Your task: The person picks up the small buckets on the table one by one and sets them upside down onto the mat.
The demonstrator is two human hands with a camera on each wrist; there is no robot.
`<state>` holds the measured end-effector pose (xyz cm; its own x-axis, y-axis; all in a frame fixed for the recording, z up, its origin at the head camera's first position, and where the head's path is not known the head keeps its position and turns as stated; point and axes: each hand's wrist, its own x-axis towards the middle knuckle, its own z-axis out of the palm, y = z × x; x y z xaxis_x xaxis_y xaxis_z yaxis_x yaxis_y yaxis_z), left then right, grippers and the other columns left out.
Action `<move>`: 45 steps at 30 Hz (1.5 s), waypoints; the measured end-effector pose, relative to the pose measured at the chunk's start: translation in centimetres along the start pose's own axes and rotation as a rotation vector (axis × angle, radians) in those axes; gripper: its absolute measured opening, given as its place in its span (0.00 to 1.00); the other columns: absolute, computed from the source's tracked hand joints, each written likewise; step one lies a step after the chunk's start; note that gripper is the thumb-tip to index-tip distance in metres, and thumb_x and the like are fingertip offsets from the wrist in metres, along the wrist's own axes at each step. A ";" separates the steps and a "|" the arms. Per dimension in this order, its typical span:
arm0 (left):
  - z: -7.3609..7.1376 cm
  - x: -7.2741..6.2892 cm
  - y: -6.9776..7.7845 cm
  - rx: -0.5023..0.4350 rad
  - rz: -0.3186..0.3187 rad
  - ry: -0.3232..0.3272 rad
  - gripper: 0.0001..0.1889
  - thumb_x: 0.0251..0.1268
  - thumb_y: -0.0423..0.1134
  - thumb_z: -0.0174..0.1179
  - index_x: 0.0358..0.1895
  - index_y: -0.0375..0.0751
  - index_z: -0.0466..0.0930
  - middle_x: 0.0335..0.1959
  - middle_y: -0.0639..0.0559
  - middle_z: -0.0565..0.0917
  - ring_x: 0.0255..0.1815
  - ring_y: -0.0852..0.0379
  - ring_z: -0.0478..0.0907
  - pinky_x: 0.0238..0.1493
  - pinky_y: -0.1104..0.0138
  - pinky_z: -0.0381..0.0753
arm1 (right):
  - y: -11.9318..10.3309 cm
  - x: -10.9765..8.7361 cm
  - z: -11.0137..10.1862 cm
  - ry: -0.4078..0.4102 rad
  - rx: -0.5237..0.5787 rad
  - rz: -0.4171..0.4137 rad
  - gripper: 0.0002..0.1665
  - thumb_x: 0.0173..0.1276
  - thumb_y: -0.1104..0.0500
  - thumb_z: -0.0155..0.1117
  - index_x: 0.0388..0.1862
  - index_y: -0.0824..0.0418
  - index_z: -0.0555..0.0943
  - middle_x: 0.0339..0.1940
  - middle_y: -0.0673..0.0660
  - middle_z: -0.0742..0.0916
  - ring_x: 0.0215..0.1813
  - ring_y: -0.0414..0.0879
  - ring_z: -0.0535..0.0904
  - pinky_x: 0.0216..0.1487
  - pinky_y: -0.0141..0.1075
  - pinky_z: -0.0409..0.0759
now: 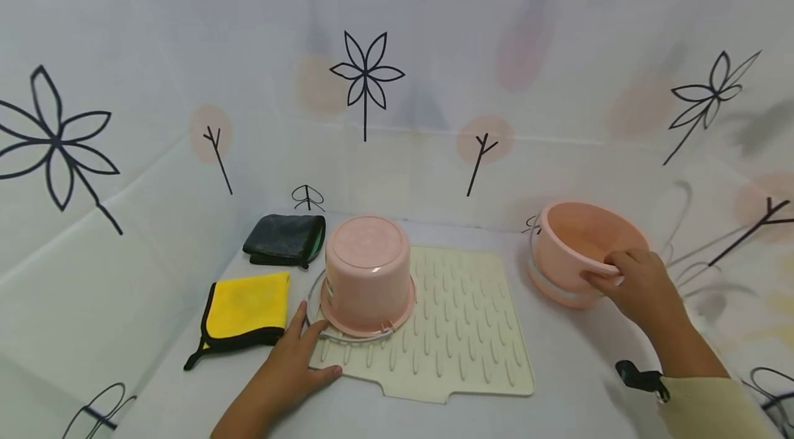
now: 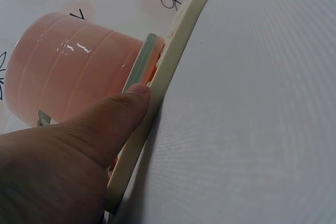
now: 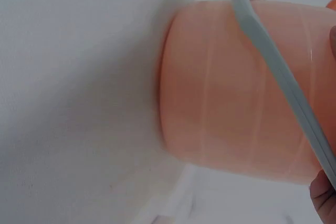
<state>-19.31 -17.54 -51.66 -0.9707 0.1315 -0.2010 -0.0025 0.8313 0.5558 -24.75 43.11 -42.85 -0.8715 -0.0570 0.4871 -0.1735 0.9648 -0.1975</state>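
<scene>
A pink bucket (image 1: pixel 589 253) stands upright at the right, its grey handle (image 3: pixel 283 77) hanging down along the side. My right hand (image 1: pixel 639 284) pinches that bucket's near rim, thumb outside and fingers over the edge. Toward the left, a second pink bucket (image 1: pixel 367 280) rests upside down on a cream ridged drying mat (image 1: pixel 462 315), its handle lying around the rim. My left hand (image 1: pixel 298 370) lies with spread fingers at the mat's near left corner, close to the overturned bucket's rim. In the left wrist view its thumb (image 2: pixel 137 90) touches the mat's edge.
Left of the mat lies a folded yellow cloth (image 1: pixel 248 308) with black trim. Behind it is a folded dark grey cloth (image 1: pixel 284 239). A white patterned sheet (image 1: pixel 422 170) hangs behind and along the sides of the white table surface (image 1: pixel 577 370).
</scene>
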 end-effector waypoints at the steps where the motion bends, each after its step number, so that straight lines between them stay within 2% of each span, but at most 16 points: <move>1: 0.0 0.0 0.0 0.002 0.004 0.001 0.54 0.45 0.75 0.74 0.78 0.59 0.68 0.88 0.39 0.38 0.81 0.26 0.56 0.69 0.28 0.66 | 0.0 0.0 0.0 0.010 -0.006 -0.007 0.25 0.57 0.45 0.83 0.28 0.60 0.78 0.28 0.56 0.78 0.34 0.56 0.70 0.33 0.43 0.64; 5: -0.2 -0.2 0.1 0.008 0.009 -0.001 0.54 0.46 0.75 0.74 0.79 0.58 0.68 0.88 0.40 0.37 0.81 0.26 0.56 0.70 0.29 0.66 | 0.1 0.3 -0.2 0.005 -0.020 -0.010 0.28 0.60 0.43 0.81 0.21 0.58 0.74 0.20 0.51 0.73 0.28 0.50 0.67 0.31 0.41 0.61; 9: -0.3 -0.2 0.2 0.005 0.007 -0.006 0.54 0.46 0.75 0.74 0.79 0.59 0.68 0.88 0.40 0.37 0.81 0.26 0.55 0.70 0.29 0.66 | 0.1 0.2 -0.1 0.003 -0.022 0.018 0.31 0.62 0.39 0.79 0.19 0.57 0.71 0.19 0.51 0.72 0.26 0.48 0.65 0.30 0.40 0.60; 13: -0.4 -0.3 0.4 0.010 0.010 -0.007 0.54 0.46 0.75 0.74 0.78 0.59 0.68 0.88 0.39 0.37 0.81 0.26 0.55 0.69 0.29 0.66 | -0.3 -0.2 -0.2 0.050 -0.007 0.031 0.33 0.61 0.39 0.79 0.17 0.56 0.68 0.18 0.51 0.71 0.26 0.49 0.64 0.30 0.40 0.59; 18: -0.5 -0.3 0.4 0.019 0.010 -0.003 0.54 0.46 0.75 0.74 0.79 0.59 0.68 0.88 0.39 0.38 0.81 0.25 0.56 0.69 0.28 0.66 | -0.8 -0.7 -0.4 0.138 -0.009 -0.029 0.34 0.56 0.46 0.83 0.16 0.54 0.65 0.18 0.50 0.69 0.27 0.48 0.62 0.32 0.40 0.57; 23: -0.5 -0.2 0.3 0.020 -0.006 -0.008 0.55 0.45 0.76 0.74 0.79 0.60 0.67 0.88 0.40 0.38 0.81 0.25 0.55 0.69 0.28 0.65 | -0.9 -0.8 -0.3 0.233 -0.021 -0.133 0.35 0.46 0.53 0.88 0.17 0.54 0.63 0.17 0.49 0.66 0.26 0.47 0.60 0.34 0.37 0.54; 26: -0.5 -0.1 0.4 0.015 -0.011 -0.009 0.55 0.45 0.76 0.74 0.79 0.60 0.67 0.88 0.40 0.38 0.82 0.25 0.54 0.69 0.28 0.65 | -0.9 -1.0 -0.2 0.282 -0.017 -0.161 0.36 0.42 0.52 0.88 0.17 0.55 0.62 0.17 0.48 0.65 0.25 0.46 0.60 0.33 0.35 0.53; 31: -0.4 -0.1 0.4 0.018 -0.007 -0.013 0.55 0.46 0.75 0.74 0.79 0.59 0.67 0.88 0.39 0.38 0.82 0.25 0.54 0.70 0.28 0.65 | -1.3 -1.4 -0.1 0.333 -0.020 -0.191 0.35 0.42 0.49 0.87 0.17 0.56 0.63 0.17 0.49 0.66 0.24 0.48 0.60 0.33 0.37 0.54; 38: -0.3 -0.2 0.3 0.022 0.004 -0.008 0.55 0.46 0.75 0.74 0.79 0.58 0.68 0.88 0.38 0.38 0.82 0.25 0.54 0.69 0.28 0.65 | -2.1 -1.8 -0.4 0.354 -0.006 -0.176 0.35 0.43 0.50 0.87 0.18 0.57 0.64 0.17 0.51 0.67 0.25 0.50 0.60 0.35 0.39 0.55; 45: -0.2 -0.3 0.2 0.024 0.002 -0.007 0.54 0.46 0.74 0.74 0.79 0.58 0.68 0.88 0.38 0.39 0.81 0.25 0.54 0.69 0.27 0.65 | -3.3 -2.4 -0.9 0.353 0.022 -0.136 0.36 0.48 0.45 0.86 0.17 0.57 0.65 0.18 0.53 0.68 0.27 0.49 0.62 0.36 0.38 0.54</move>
<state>-19.06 -17.55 -51.32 -0.9690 0.1372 -0.2054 0.0055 0.8435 0.5372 -21.65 40.25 -42.63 -0.6288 -0.0887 0.7725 -0.2904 0.9484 -0.1274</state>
